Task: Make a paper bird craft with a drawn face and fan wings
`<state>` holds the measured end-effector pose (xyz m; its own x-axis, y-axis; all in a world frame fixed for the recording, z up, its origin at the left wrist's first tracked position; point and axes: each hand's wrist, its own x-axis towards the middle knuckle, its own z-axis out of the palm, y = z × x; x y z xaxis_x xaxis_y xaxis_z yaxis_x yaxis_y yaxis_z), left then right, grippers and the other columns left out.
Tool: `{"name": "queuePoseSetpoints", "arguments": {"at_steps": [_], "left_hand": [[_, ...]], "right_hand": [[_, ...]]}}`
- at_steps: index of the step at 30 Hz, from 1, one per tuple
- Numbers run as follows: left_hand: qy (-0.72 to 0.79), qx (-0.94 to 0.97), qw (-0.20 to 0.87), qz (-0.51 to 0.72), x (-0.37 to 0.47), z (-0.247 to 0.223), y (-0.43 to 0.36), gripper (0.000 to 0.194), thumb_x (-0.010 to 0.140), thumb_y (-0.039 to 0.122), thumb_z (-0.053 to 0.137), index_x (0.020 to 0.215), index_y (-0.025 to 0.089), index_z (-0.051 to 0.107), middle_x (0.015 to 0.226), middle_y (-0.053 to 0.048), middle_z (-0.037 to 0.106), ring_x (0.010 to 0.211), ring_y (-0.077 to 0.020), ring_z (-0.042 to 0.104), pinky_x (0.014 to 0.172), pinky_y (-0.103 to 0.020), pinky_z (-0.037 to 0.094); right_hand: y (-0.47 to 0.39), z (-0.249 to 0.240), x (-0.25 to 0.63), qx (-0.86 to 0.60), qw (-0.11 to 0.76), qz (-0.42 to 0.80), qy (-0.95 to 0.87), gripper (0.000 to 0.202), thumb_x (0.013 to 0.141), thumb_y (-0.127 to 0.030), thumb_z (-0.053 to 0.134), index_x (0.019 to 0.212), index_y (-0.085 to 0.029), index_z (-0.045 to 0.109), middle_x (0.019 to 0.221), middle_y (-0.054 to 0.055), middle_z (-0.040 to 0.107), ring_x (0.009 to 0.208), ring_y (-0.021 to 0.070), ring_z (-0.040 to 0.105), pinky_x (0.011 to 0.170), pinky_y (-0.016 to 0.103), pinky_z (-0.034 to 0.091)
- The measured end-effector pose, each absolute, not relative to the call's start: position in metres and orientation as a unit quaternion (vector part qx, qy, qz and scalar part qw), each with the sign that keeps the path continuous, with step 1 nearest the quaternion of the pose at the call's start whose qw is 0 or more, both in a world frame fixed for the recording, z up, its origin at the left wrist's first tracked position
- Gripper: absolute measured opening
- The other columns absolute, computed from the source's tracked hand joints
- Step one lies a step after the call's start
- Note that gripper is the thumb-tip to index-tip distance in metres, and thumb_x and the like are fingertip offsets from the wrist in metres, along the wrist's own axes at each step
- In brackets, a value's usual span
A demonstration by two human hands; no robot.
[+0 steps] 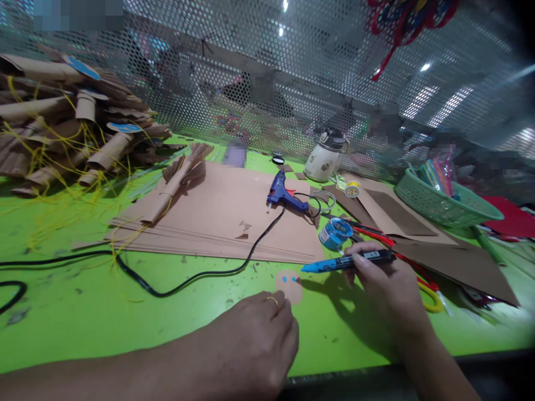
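Note:
A small tan cardboard piece [290,289] with rounded corners lies on the green table, two blue dots near its far edge. My left hand [261,328], a ring on one finger, has its fingers bent and closed on the near edge of this piece; the fingertips are hidden. My right hand [387,284] grips a black marker [340,260] with a blue front end. The blue tip points left, just beyond the piece's far right corner. Past the marker stands an open jar of blue paint [334,234].
Behind my hands, a blue glue gun [284,194] rests on stacked brown paper [225,195], its black cord [188,278] crossing the table. Paper rolls with yellow strings [104,150] pile up at left. Scissors [430,295], a green basket [443,206] and a white jug [324,159] stand right.

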<state>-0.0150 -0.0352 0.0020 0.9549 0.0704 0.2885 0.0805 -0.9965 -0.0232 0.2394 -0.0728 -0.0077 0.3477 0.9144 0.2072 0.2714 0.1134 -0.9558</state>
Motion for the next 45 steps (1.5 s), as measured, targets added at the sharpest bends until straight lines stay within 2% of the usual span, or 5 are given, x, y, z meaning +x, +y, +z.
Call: {"name": "queuePoseSetpoints", "arguments": {"at_steps": [9,18,23,33,45], "left_hand": [[-0.059,-0.983,0.019,-0.17,-0.015,-0.007,-0.036,0.022,0.089,0.007,0.054,0.107,0.01,0.065,0.106,-0.017,0.07,0.095,-0.0275,0.065,0.087,-0.041,0.05],[-0.071,-0.972,0.056,-0.219,-0.013,-0.01,-0.036,0.021,0.09,0.004,0.05,0.096,0.01,0.069,0.094,-0.013,0.072,0.085,-0.0265,0.065,0.082,-0.039,0.049],[-0.073,-0.968,0.056,-0.233,-0.013,-0.019,-0.035,0.021,0.091,0.006,0.048,0.097,0.011,0.068,0.095,-0.013,0.072,0.089,-0.0263,0.064,0.084,-0.038,0.049],[-0.07,-0.968,0.057,-0.232,-0.013,-0.027,-0.034,0.02,0.093,0.007,0.047,0.097,0.012,0.065,0.091,-0.011,0.07,0.087,-0.0248,0.063,0.081,-0.037,0.051],[-0.066,-0.959,0.08,-0.265,-0.01,-0.039,-0.029,0.021,0.09,0.004,0.046,0.095,0.013,0.065,0.092,-0.011,0.072,0.088,-0.0256,0.066,0.08,-0.036,0.053]], "right_hand": [[-0.041,0.017,0.301,-0.588,0.715,0.172,-0.336,0.03,0.07,-0.038,0.079,0.065,-0.019,0.057,0.053,-0.004,0.055,0.042,0.0105,0.049,0.039,0.023,0.04],[-0.013,0.011,0.302,-0.718,0.435,0.079,-0.538,0.038,0.078,-0.05,0.069,0.079,-0.012,0.072,0.062,0.004,0.067,0.054,0.0165,0.058,0.051,0.029,0.046],[-0.008,0.013,0.309,-0.709,0.43,0.049,-0.557,0.039,0.081,-0.051,0.067,0.08,-0.012,0.071,0.074,0.007,0.072,0.067,0.0193,0.064,0.065,0.033,0.051],[0.001,0.02,0.316,-0.685,0.43,0.141,-0.571,0.038,0.082,-0.056,0.063,0.078,-0.019,0.064,0.073,0.009,0.074,0.064,0.0245,0.072,0.055,0.035,0.059],[0.001,0.04,0.316,-0.706,0.364,0.015,-0.607,0.038,0.081,-0.051,0.064,0.068,-0.016,0.067,0.063,0.006,0.066,0.058,0.0186,0.059,0.052,0.029,0.041]]}}
